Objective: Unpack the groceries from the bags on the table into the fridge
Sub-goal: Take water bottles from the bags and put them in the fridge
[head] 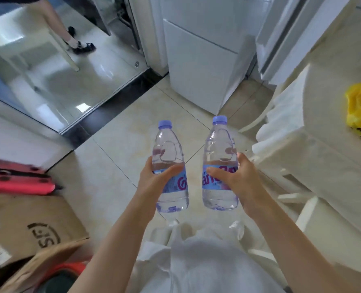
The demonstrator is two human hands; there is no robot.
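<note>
Before the fridge (205,60), hands (154,180) grip two bottles (171,166).

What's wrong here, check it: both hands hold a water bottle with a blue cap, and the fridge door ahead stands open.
The fridge is wrong: the head view shows its doors closed. The rest holds: the left hand and right hand each grip a blue-capped bottle.

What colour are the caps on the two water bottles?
Light purple-blue caps, seen in the head view.
</note>
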